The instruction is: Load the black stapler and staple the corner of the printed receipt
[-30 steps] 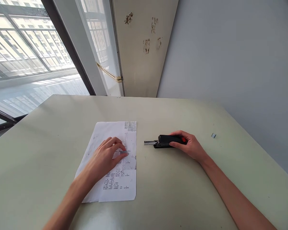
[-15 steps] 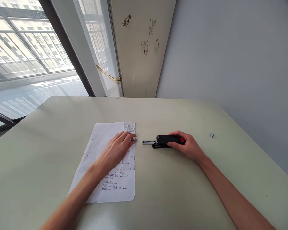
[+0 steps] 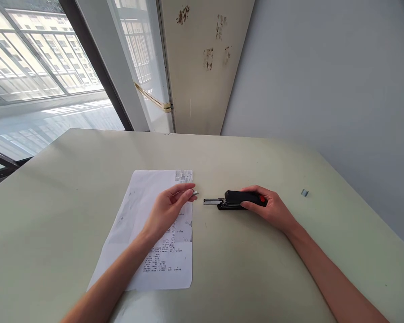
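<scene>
Between the thumb and fingers of my left hand is a small grey strip of staples, held just over the right edge of the printed paper sheets. My right hand grips a black stapler with a red patch near its rear. The stapler lies on its base on the table, and its silver staple tray sticks out of the front toward my left hand. A short gap separates the strip from the tray's end.
Another small grey-blue piece, perhaps more staples, lies on the pale table to the right of the stapler. Beyond the table are a plain wall, a stained cream panel and a window at left.
My left hand has turned over so that the thumb shows on top, and the staple strip has tilted with it. My right hand still holds the stapler. The view has shifted slightly.
</scene>
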